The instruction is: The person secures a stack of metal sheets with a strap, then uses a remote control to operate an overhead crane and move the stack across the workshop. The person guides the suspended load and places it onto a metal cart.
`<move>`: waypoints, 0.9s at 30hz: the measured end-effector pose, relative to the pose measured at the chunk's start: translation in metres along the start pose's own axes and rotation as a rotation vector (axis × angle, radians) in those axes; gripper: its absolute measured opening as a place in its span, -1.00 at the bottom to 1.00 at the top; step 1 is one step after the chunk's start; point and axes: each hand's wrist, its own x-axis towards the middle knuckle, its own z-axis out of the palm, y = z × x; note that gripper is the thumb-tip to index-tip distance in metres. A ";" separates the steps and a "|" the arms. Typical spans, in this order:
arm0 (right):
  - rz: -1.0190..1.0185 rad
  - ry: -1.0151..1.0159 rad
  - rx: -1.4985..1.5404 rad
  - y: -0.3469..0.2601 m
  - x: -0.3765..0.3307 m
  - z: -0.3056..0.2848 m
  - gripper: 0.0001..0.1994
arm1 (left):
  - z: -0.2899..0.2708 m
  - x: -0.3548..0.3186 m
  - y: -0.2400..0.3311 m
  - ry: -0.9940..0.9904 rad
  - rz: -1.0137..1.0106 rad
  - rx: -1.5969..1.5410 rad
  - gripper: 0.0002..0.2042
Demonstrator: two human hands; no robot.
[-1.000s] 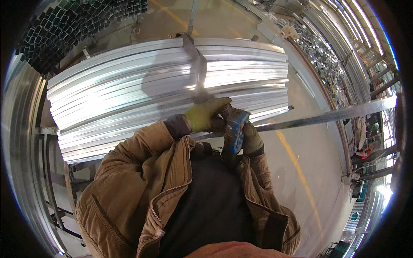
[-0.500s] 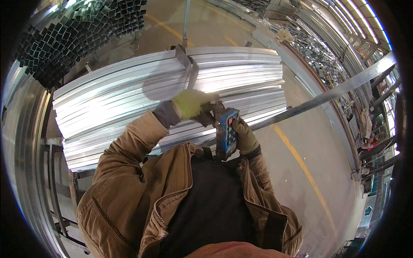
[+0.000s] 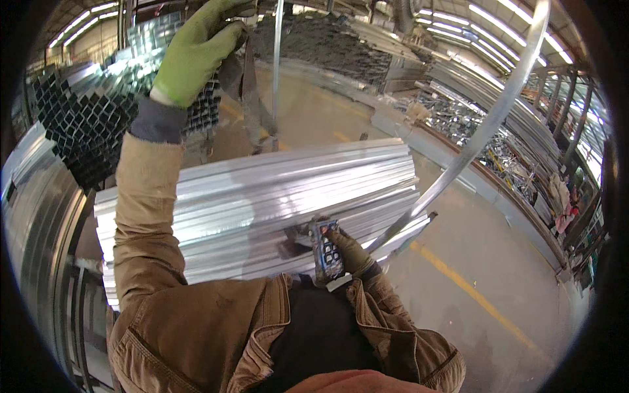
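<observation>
My left hand (image 3: 196, 56), in a yellow-green glove, is raised high at the upper left. Its fingers close round the top of a dark grey strap (image 3: 251, 85), which hangs down behind the far edge of a stack of silvery metal profiles (image 3: 262, 190). Low in front of my chest, my right hand (image 3: 354, 254), in a dull olive glove, grips a blue handheld remote control (image 3: 327, 249), its buttons facing up. A dark piece (image 3: 298, 239), too blurred to name, lies beside the remote over the near profiles.
A long metal tube (image 3: 468, 137) slants from the stack's right end to the upper right. Bundled dark square tubes (image 3: 98, 124) stand at the far left. A thin upright pole (image 3: 277, 59) rises behind the stack. Metal scraps (image 3: 501, 164) fill a bay on the right, beyond a yellow floor line (image 3: 458, 278).
My left hand has gone from beside the remote up to the upper left and now holds the strap, which lay over the stack's far edge. The view has tilted up; my right hand keeps the remote.
</observation>
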 end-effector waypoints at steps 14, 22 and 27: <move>-0.059 0.079 -0.347 -0.001 -0.021 -0.034 -0.35 | 0.016 0.136 -0.043 -0.299 0.379 1.774 -0.36; -0.013 0.138 -0.413 -0.009 -0.028 -0.023 -0.32 | 0.018 0.131 -0.050 0.195 0.234 0.642 -0.73; -0.071 0.064 -0.435 0.000 -0.014 -0.036 -0.25 | 0.030 0.121 -0.053 0.153 0.279 0.583 -0.75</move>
